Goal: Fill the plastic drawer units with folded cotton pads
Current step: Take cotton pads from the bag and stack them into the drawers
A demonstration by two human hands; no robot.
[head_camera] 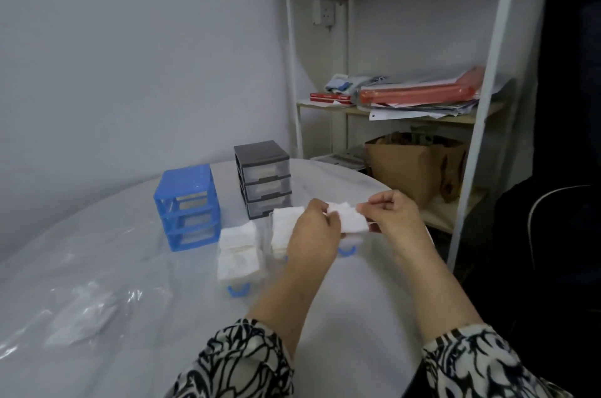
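Observation:
Both my hands hold one white cotton pad (353,218) in the air above the table: my left hand (313,231) pinches its left edge, my right hand (395,217) its right edge. Below them stand two clear drawers with blue handles, pulled out of their unit. The left drawer (237,287) is full of white pads; the other drawer (346,250) is partly hidden by my hands, with a stack of pads (281,228) in it. Behind stand a blue drawer frame (187,202) with empty slots and a grey drawer unit (263,179) with three clear drawers pushed in.
The round table (130,267) is covered with clear plastic sheeting. A clear bag of pads (83,316) lies at the front left. A white shelf rack (406,111) with papers and a brown paper bag (413,166) stands to the right, beyond the table edge.

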